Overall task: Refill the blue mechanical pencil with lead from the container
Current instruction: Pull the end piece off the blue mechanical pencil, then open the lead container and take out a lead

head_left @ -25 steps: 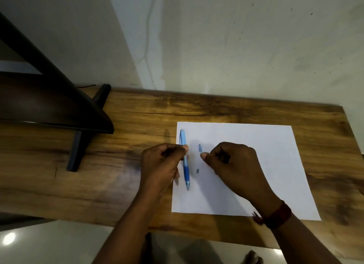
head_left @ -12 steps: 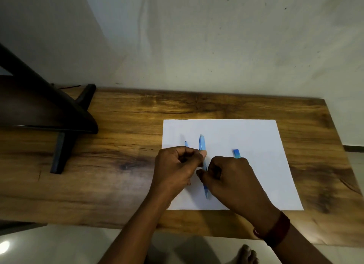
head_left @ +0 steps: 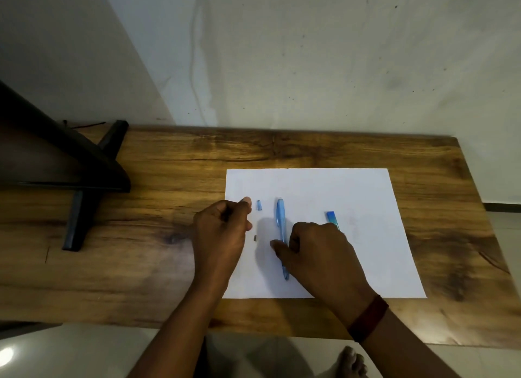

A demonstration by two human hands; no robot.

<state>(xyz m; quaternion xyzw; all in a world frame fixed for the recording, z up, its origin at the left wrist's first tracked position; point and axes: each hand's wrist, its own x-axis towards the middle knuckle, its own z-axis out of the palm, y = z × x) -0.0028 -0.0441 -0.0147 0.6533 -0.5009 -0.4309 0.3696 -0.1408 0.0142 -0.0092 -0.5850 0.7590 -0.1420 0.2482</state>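
The blue mechanical pencil [head_left: 280, 217] lies lengthwise on the white paper [head_left: 366, 197], its tip toward me. My right hand [head_left: 318, 253] pinches the pencil at its middle with curled fingers. My left hand [head_left: 222, 231] is to the left of the pencil and apart from it, fingers curled, with nothing visible in them. A small blue cap [head_left: 258, 205] and a tiny dark piece [head_left: 255, 238] rest on the paper between my left hand and the pencil. The blue lead container [head_left: 331, 217] lies on the paper behind my right hand, its near end hidden.
The paper lies on a wooden table [head_left: 169, 208] against a pale wall. A dark stand with a black foot [head_left: 76, 217] occupies the table's left end. The table's near edge runs just below the paper. A bare foot [head_left: 352, 362] shows on the floor.
My left hand has let go of the pencil and drawn left. My right hand keeps hold of the pencil's middle. The cap and lead container are now uncovered.
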